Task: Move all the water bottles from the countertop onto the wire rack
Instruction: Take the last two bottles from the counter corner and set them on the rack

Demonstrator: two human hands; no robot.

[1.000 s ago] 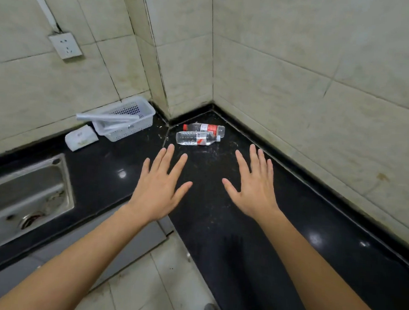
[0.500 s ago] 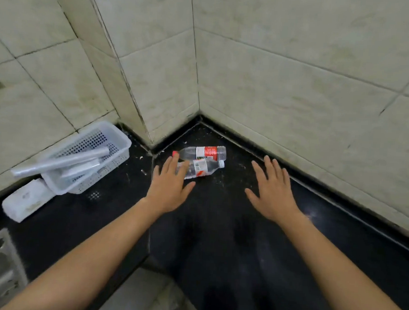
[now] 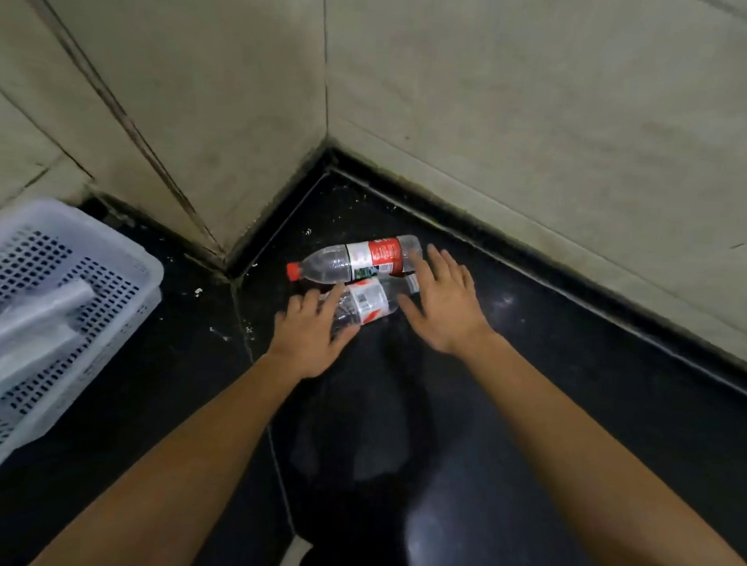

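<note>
Both hands flat over two water bottles in the counter corner.

Two clear bottles lie on their sides on the black counter, side by side and touching, close to where the tiled walls meet. The far bottle has its red cap pointing left and a red-and-white label. The near bottle is just this side of it. My left hand is over the near bottle's neck end, with its fingers straight, spread and gripping nothing. My right hand is at the base ends of both bottles, its fingers also straight and released, tips overlapping the far bottle's base. I cannot tell if they touch. A white perforated basket with pale rolls inside sits well off to the left.
</note>
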